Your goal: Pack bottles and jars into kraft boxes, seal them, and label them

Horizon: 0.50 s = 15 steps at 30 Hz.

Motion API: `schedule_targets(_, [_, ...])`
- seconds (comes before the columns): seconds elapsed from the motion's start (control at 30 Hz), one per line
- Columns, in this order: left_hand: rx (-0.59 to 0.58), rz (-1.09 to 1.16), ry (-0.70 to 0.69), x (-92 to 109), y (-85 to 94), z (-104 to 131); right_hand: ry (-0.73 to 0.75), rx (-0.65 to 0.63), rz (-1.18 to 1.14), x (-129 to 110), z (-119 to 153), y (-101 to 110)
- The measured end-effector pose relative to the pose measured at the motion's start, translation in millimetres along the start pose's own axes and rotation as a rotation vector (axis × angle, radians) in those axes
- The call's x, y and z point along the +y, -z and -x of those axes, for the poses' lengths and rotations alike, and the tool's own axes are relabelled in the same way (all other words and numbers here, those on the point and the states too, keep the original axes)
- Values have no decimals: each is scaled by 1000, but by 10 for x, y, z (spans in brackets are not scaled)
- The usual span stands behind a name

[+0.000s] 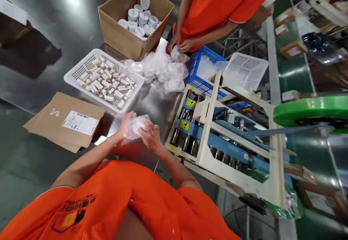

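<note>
A round white tub in a clear plastic bag (139, 123) is held between my hands, low over the metal table's near edge. My left hand (125, 125) is closed around the bag's left side, and its fingers are partly hidden by the plastic. On the other side, my right hand (151, 135) pinches the tub's edge. Just beyond them, a white perforated basket (71, 80) holds many small bottles with white labels (102, 79). A heap of clear bags with round white items (160, 70) lies farther back on the table.
Behind the heap stands an open cardboard box (119, 37) of white tubs (140, 19). Flat cardboard (57, 124) lies left. A taping machine (206, 135) borders the right side. Across the table, a co-worker's hands (181, 45) handle a clear bag near a blue crate (193, 71).
</note>
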<state>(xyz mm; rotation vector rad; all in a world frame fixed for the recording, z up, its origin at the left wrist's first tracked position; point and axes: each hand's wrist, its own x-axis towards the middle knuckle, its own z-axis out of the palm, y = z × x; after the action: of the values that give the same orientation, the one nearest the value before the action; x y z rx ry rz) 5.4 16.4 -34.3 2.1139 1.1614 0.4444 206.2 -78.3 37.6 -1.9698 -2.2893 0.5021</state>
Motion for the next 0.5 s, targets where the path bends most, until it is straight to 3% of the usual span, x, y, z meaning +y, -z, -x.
schedule_targets(0.13, [-29,128,-150,12,42,-30,-4,-192,-134,-147,-318,-35])
schedule_targets(0.23, [-14,31,-186,54,79,-22,47,-420,-296,6,-724,-11])
schedule_targets(0.33, [-101,-98,-228,126,120,1,119,-612,-350,213,-1055,145])
schedule_targets(0.4, [-195,-192,-264,178,152,7,115,-585,-319,267,-1320,309])
schedule_targets(0.5, [-275,-282,-298,239,181,-18,-13,-263,-139,74,-1901,451])
